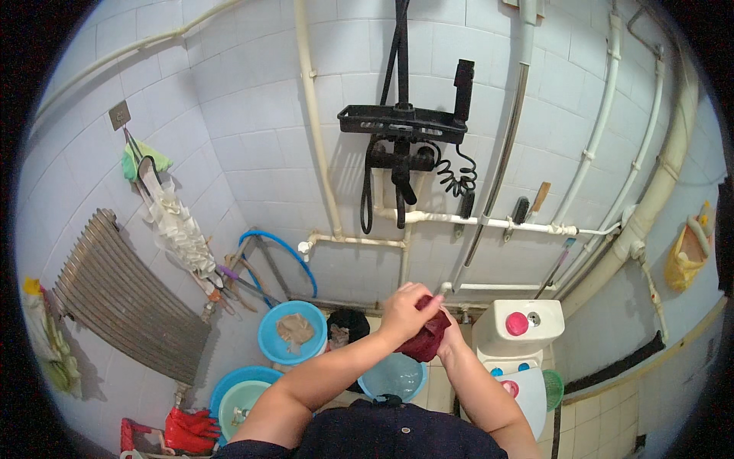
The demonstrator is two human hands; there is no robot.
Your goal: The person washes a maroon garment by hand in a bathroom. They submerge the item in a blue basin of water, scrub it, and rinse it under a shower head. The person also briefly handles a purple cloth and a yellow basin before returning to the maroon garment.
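Centre frame, left hand (404, 307) and right hand (449, 336) both clench a dark red cloth (425, 340), apparently wringing it over the blue basin (394, 376) below to catch drips; toilet (518, 325) right; rack (403, 122) above.

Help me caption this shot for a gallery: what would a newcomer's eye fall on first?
Probably the two hands meeting at centre: the left hand and right hand wring a dark red cloth above a light blue basin. Next comes the black shower shelf high on the white tiled wall, then the white toilet tank with its pink button at right.
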